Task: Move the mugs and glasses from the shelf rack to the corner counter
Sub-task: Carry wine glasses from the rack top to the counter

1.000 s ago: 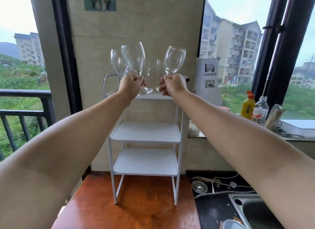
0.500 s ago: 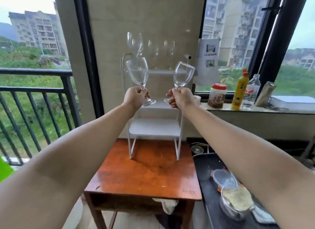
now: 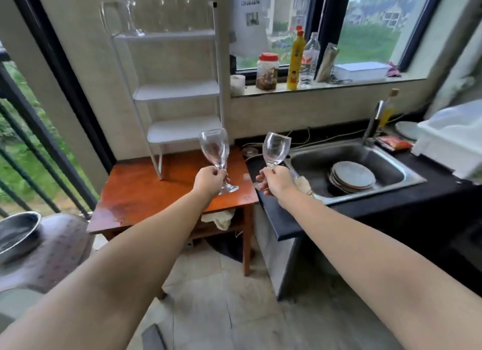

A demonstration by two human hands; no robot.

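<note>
Left hand [image 3: 208,180] grips one wine glass [image 3: 214,149] by its stem, right hand [image 3: 277,179] another glass [image 3: 276,149]. Below: wooden table [image 3: 146,193], sink [image 3: 407,179] holding plates [image 3: 352,174]; white rack [image 3: 180,89] behind.

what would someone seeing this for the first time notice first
Two clear wine glasses held up side by side in mid-frame: the left hand holds the left glass by its stem over the wooden table, and the right hand holds the right glass near the sink. Behind them stands the white shelf rack, with more glassware on its top tier.
</note>
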